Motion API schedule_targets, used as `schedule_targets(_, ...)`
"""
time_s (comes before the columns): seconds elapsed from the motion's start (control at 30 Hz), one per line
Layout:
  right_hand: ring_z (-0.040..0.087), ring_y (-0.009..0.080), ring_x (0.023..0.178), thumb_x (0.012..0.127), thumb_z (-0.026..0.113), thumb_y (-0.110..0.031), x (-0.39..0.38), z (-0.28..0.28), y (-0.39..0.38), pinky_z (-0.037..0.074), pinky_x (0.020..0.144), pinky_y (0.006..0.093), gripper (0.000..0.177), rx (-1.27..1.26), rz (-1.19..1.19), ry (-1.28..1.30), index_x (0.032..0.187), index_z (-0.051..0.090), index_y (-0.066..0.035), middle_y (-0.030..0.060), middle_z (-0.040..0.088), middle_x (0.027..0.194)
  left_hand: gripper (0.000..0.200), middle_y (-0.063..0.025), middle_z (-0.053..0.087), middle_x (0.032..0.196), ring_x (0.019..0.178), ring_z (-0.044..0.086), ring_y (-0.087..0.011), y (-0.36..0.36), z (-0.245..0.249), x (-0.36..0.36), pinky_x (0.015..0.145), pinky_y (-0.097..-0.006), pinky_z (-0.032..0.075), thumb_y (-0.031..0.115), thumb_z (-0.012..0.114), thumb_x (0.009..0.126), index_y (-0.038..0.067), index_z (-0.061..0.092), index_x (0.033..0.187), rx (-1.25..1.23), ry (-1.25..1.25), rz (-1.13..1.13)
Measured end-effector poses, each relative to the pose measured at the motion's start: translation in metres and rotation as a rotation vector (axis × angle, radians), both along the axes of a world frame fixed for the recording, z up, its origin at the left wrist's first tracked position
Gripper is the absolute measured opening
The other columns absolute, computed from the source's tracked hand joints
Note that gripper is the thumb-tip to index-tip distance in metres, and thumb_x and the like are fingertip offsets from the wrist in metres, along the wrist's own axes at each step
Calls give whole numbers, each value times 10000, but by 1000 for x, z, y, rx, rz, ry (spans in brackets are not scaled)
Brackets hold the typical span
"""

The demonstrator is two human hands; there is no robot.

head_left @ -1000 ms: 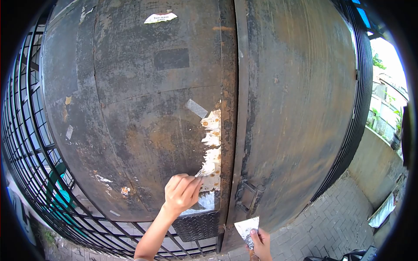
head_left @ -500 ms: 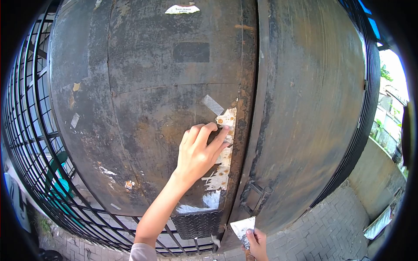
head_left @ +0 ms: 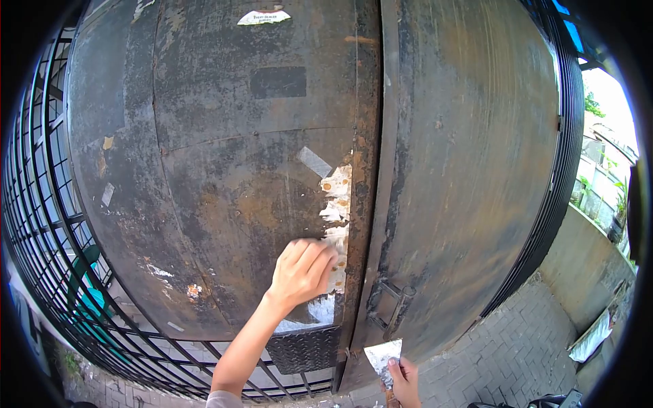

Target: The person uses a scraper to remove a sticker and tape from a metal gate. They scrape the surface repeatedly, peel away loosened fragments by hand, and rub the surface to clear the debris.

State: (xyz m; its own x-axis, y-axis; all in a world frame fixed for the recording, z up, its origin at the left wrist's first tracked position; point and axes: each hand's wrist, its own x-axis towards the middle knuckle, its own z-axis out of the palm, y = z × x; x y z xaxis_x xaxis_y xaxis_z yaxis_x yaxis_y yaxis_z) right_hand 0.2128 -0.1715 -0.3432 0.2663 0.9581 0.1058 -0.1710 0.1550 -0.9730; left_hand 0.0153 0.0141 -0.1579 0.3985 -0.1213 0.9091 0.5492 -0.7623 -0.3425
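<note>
Head view: the left hand (head_left: 301,272) is up against a big rusty metal door (head_left: 224,204), its fingers (head_left: 318,256) bent and bunched, their tips on the lower part of a torn paper strip (head_left: 336,204). Whether they pinch a loose flap or only press on it, I cannot tell. The strip is stuck to the door and runs up and down, long axis vertical, hard against the rusted seam (head_left: 364,204) on its right. Most of the paper lies above the fingertips; a smaller whitish patch sits just below the hand.

The right hand (head_left: 407,382) is low and near, at the bottom edge of the picture. It is closed around the handle of a scraper (head_left: 382,355), with the broad blade pointing up and off the metal. It is well apart from the strip — the left hand is plainly the nearer one, already touching the paper.

Around them:
- a slanted piece of tape (head_left: 314,162) just above and left of the strip
- a small white label (head_left: 262,17) far up the door
- a latch (head_left: 392,307) right of the seam, between the two hands
- a patterned plate (head_left: 303,349) under the left wrist
- a barred fence (head_left: 41,204) at far left and brick paving (head_left: 517,353) at lower right

Nothing lies between the fingers and the paper — only the raised seam borders it on the right.
</note>
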Motion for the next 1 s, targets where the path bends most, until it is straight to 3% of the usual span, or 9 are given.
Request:
schedule_targets(0.13,527,100,476,932,522,-214,-3,12,3,420,421,240,233,-88,-2,39,884,557,11,31,552,657,118,-49,572,835,701,550,-195,-16,-39,-16,634,-326,451,77,697,684,39,605,748,-127,1,34)
schedule_targets(0.33,532,113,493,949,481,-216,-18,75,49,425,439,244,218,149,162,64,985,509,-3,43,547,647,126,-15,592,847,541,562,-153,-32,-56,-12,459,-270,453,36,716,689,43,591,671,-357,-196,-3)
schedule_targets(0.47,511,132,404,957,449,-228,-44,133,86,404,372,243,234,318,307,55,1020,502,-9,79,553,613,66,-34,619,839,545,599,-197,-36,-54,-4,471,-308,482,-2,663,736,43,614,736,-468,-246,-18)
schedule_targets(0.6,499,105,393,971,432,-234,-71,164,120,406,371,222,230,418,398,83,1006,482,-13,53,549,630,81,-74,620,760,554,609,-158,-44,-60,-6,449,-247,462,-8,629,776,21,609,850,-671,-314,-60)
schedule_targets(0.73,504,53,586,971,443,-227,-85,158,147,413,508,202,232,513,229,-36,984,514,-7,26,560,746,205,-36,556,608,481,512,-75,-58,-34,11,425,-232,427,137,512,930,-47,596,968,-1162,-850,-796)
schedule_targets(0.87,502,68,761,971,440,-198,-89,163,148,429,676,242,229,549,141,-104,1012,512,16,48,583,858,255,-6,513,549,430,453,-57,-50,-16,15,393,-233,375,178,512,936,-61,596,916,-1140,-779,-561)
schedule_targets(0.9,500,70,806,973,436,-189,-89,161,149,427,723,241,229,554,144,-110,1038,516,16,48,586,900,260,15,488,506,448,416,-26,-43,-17,15,392,-223,318,175,559,907,-47,588,774,-1052,-718,-340)
schedule_targets(0.93,498,71,852,974,432,-180,-89,160,151,424,769,241,233,563,146,-118,1063,519,16,49,588,942,266,23,490,520,466,409,-18,-40,-16,16,402,-215,312,181,565,906,-41,584,761,-1019,-732,-315)
schedule_targets(1.0,515,90,780,970,435,-183,-88,158,151,436,699,262,225,583,123,-156,1017,503,26,78,592,866,281,40,495,548,502,395,-2,-36,-15,23,424,-201,301,195,577,905,-30,575,735,-951,-761,-263)
